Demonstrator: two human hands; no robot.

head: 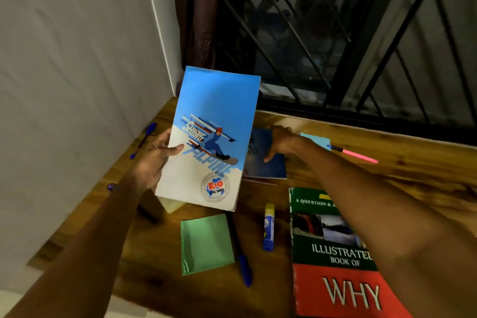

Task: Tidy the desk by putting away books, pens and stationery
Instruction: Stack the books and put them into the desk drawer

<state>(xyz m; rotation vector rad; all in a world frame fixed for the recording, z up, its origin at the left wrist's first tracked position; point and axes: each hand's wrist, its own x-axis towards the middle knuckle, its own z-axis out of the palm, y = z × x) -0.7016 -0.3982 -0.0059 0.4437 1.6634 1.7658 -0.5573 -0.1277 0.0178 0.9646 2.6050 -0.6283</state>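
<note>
My left hand (157,157) grips the left edge of a blue and white exercise book (211,137) with a snowboarder on its cover, held tilted above the wooden desk (413,170). My right hand (282,141) rests with fingers spread on a dark blue notebook (268,162) lying flat near the back of the desk. A green and red "Illustrated Book of Why" (335,253) lies at the front right, partly under my right forearm. Between the books lie a glue stick (269,227), a blue pen (240,250) and a green sticky-note pad (205,244).
A pink highlighter (355,154) and a light blue note pad (316,139) lie beyond my right hand. Another blue pen (144,139) sits by the white wall on the left. A yellow pad (173,205) peeks from under the held book. A barred window runs behind the desk.
</note>
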